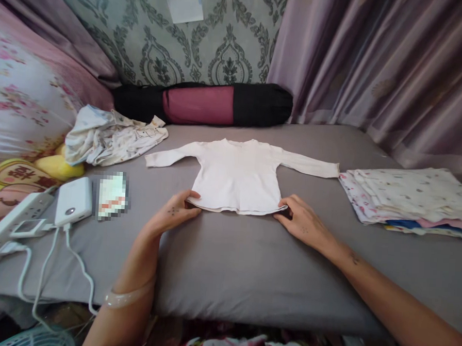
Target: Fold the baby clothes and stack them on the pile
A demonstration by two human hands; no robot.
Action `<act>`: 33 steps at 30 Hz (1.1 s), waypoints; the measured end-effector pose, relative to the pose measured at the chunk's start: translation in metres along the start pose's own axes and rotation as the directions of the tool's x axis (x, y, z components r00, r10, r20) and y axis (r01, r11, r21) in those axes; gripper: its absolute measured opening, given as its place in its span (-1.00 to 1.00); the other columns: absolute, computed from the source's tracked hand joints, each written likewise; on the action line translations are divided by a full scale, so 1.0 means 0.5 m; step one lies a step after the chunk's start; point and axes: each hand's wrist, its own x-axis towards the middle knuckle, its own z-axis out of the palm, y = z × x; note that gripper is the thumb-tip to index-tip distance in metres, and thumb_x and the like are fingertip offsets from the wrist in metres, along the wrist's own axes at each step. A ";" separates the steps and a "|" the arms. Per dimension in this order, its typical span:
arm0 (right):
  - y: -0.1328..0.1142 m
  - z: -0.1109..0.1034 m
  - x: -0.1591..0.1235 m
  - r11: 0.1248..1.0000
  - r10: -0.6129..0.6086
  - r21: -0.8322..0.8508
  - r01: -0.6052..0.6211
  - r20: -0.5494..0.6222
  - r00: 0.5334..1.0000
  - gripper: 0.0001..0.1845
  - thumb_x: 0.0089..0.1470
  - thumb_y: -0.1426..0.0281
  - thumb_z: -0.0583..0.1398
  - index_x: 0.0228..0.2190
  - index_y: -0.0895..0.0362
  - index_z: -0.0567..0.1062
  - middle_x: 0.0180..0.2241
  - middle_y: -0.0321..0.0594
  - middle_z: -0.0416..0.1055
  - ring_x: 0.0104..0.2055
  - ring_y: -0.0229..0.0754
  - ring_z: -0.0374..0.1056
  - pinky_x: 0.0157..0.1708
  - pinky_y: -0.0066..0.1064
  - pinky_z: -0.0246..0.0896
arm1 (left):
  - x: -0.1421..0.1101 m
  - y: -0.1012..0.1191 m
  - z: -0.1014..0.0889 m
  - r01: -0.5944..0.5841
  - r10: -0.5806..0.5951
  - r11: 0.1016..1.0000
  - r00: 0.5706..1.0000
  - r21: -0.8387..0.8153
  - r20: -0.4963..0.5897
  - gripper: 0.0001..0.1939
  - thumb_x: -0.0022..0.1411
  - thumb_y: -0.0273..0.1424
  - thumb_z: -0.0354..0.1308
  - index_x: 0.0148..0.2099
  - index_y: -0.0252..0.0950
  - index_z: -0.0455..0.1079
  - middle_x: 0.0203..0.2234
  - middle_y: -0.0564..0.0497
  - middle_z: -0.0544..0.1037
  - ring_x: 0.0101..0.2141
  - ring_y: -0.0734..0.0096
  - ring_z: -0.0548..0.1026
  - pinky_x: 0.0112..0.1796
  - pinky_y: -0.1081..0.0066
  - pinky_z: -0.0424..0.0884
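Observation:
A small white long-sleeved shirt (238,176) lies spread flat on the grey sheet, its neck away from me and both sleeves stretched out sideways. My left hand (177,211) pinches the left corner of its bottom hem between thumb and fingers. At the opposite hem corner, my right hand (300,220) grips the cloth in the same way. The hem between them runs nearly straight. A clear bangle (129,297) circles my left forearm.
Folded clothes (408,198) are stacked at the right, near the right cuff. Left lie a crumpled patterned cloth (112,138), a white power bank (73,201) with cables and a power strip (17,224). A black and maroon roll bag (198,104) rests along the wall.

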 end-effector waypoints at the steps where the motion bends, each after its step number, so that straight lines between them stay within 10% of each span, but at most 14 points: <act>1: -0.001 -0.001 0.003 0.999 -0.027 -0.031 0.026 -0.008 1.000 -0.89 0.13 0.40 0.13 -0.27 0.08 0.43 -0.25 -0.16 0.36 -0.31 -0.15 0.36 -0.25 -0.32 0.29 | 0.000 -0.003 0.002 -0.041 0.041 0.998 0.999 0.054 -0.011 -0.49 0.01 -0.26 0.20 0.04 -0.26 0.37 -0.51 0.13 0.38 -0.48 0.44 0.33 -0.44 0.47 0.25; 15: 0.031 -0.044 0.036 0.891 -0.419 -0.100 0.444 0.199 0.886 -0.62 0.20 0.56 -0.01 -0.15 0.04 0.53 -0.10 -0.10 0.47 -0.05 -0.09 0.33 -0.06 -0.21 0.20 | 0.014 -0.036 -0.022 -0.294 0.357 0.875 0.928 0.385 -0.103 -0.73 0.20 -0.35 -0.02 -0.19 -0.21 0.50 -0.32 -0.03 0.42 -0.30 0.30 0.40 -0.22 0.35 0.33; 25: -0.004 -0.064 0.043 0.961 -0.276 0.039 0.274 0.230 0.933 -0.72 -0.06 0.61 0.06 -0.51 0.07 0.51 -0.45 -0.27 0.48 -0.33 -0.20 0.36 -0.18 -0.34 0.18 | 0.025 -0.031 -0.032 -0.241 0.385 0.837 0.897 0.492 -0.216 -0.70 0.04 -0.51 -0.09 -0.41 -0.23 0.48 -0.30 -0.07 0.44 -0.22 0.22 0.39 -0.11 0.24 0.33; 33: -0.033 0.055 0.236 0.997 -0.042 -0.059 0.043 0.028 0.999 -0.53 0.24 0.38 -0.02 0.11 0.27 0.34 0.21 0.08 0.22 0.28 -0.02 0.07 0.23 -0.19 -0.06 | 0.156 0.115 0.101 -0.549 0.572 0.721 0.816 0.422 0.084 -0.68 0.21 -0.50 -0.06 -0.03 -0.29 0.40 -0.08 -0.18 0.50 -0.04 0.19 0.44 0.03 0.18 0.34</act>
